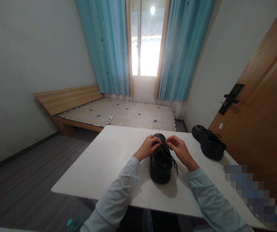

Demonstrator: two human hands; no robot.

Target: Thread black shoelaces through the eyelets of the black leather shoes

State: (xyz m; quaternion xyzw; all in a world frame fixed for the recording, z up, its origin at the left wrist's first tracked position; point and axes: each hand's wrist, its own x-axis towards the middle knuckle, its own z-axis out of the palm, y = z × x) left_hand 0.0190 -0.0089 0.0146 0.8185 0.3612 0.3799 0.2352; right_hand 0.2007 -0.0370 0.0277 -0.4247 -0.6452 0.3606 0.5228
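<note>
Under the fingers, both hands, left (148, 146) and right (179, 149), pinch the thin, limp laces (167, 154) of a stiff, sturdy-looking black shoe (161, 164) on the table (109, 158).

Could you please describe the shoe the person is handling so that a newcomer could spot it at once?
Start at the white table in front of the bed. Two black lace-up shoes stand on it; the shoe being handled sits mid-table, with the left hand and right hand at its laces. The other shoe stands untouched at the right edge.
</note>
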